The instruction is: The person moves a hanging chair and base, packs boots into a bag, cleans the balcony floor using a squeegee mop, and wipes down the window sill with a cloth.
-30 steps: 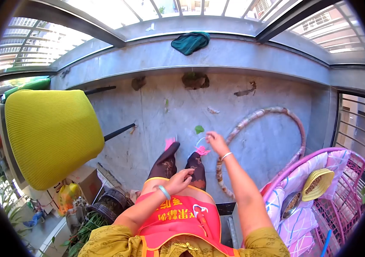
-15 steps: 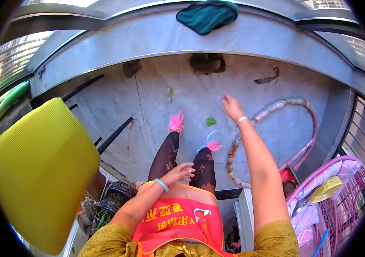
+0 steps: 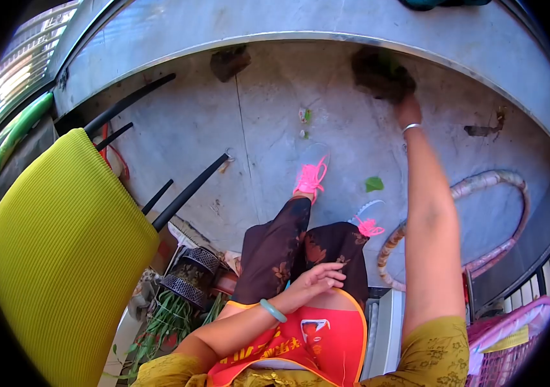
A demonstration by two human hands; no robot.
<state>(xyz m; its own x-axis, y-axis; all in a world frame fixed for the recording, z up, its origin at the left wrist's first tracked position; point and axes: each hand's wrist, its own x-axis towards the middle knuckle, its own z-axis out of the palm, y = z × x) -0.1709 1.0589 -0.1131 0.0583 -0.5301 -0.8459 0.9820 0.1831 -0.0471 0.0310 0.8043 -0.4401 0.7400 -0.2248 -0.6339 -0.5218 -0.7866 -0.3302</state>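
My right hand (image 3: 408, 108) reaches far forward to a dark brown lump (image 3: 378, 74) with some green on it, on the floor below the ledge. The hand meets its near right edge, and the fingers are blurred and lost against the dark, so their grip cannot be made out. My left hand (image 3: 320, 278) rests above my lap by the red apron (image 3: 330, 335), fingers apart and slightly bent, holding nothing. A green leaf (image 3: 373, 184) lies on the floor near my right shoe (image 3: 368, 226).
At left stands a yellow-green chair (image 3: 68, 251) with black legs. A wrapped hoop (image 3: 520, 187) lies at right, near a pink basket (image 3: 513, 335). Green stalks (image 3: 165, 322) and a black mesh holder (image 3: 191, 277) sit at lower left. A smaller brown lump (image 3: 230, 62) is under the ledge.
My right hand has moved forward from over the bare floor to the dark lump. The view has tilted down and shifted left. My left hand stays over my lap.
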